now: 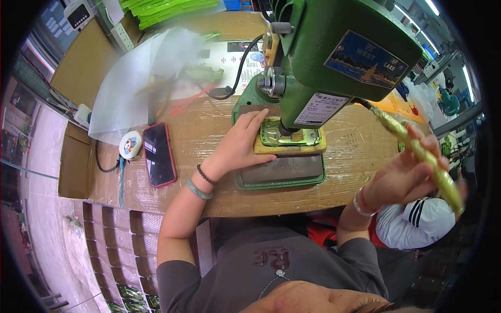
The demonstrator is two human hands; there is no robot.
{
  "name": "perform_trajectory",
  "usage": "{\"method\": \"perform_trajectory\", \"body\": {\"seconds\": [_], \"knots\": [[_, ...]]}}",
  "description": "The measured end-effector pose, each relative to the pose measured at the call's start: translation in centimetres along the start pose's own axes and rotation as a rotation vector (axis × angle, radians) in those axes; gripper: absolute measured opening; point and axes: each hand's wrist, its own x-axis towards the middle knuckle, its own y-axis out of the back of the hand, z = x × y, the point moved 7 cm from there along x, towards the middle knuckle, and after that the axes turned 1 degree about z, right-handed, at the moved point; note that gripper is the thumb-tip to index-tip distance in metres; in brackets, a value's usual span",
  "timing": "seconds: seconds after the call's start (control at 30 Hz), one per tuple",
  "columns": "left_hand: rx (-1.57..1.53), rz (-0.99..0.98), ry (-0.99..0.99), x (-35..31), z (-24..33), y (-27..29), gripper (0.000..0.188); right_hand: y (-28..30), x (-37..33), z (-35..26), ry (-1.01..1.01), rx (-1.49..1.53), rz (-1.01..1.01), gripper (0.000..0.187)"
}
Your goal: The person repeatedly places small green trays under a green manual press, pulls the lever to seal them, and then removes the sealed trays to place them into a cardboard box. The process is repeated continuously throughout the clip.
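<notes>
A green bench drill press [313, 57] stands over a grooved green base [282, 185] on the table. Under its spindle lies a yellow block [292, 149] with a shiny green-rimmed piece [268, 133] seated in it. My left hand [241, 140] is closed on the block's left end, thumb along the near side and fingers along the far side. To the right, my right hand [412, 175] wraps round the press's long lever [389, 122], which is covered in gold-green film and slants down toward me. The spindle tip is partly hidden by the machine head.
Left of the base lie a red-edged phone [159, 155] and a round white gadget [130, 144] with a cord. Farther back are translucent sheeting [122, 83], a black cable [242, 65] and green packets [162, 10]. A cardboard box with compartments [117, 229] stands below the table's left edge.
</notes>
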Motion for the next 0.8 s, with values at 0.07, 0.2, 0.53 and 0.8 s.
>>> {"method": "perform_trajectory", "body": {"seconds": [0.07, 0.2, 0.53, 0.8], "knots": [[-0.005, 0.000, -0.019, 0.0, 0.0, -0.1, 0.098, -1.1, 3.0, 1.1, -0.095, -0.006, -0.037, 0.031], [0.007, 0.003, -0.016, -0.1, -0.1, 0.2, 0.094, -4.5, 8.6, 4.1, -0.324, 0.036, -0.213, 0.030], [-0.005, -0.056, 0.060, -0.2, -0.4, 1.6, 0.083, -3.0, 6.7, 3.3, -0.229, 0.215, -0.223, 0.028], [-0.006, -0.066, 0.065, -0.1, -0.3, 1.6, 0.083, -3.0, 6.3, 3.0, -0.189, 0.179, -0.191, 0.028]]}}
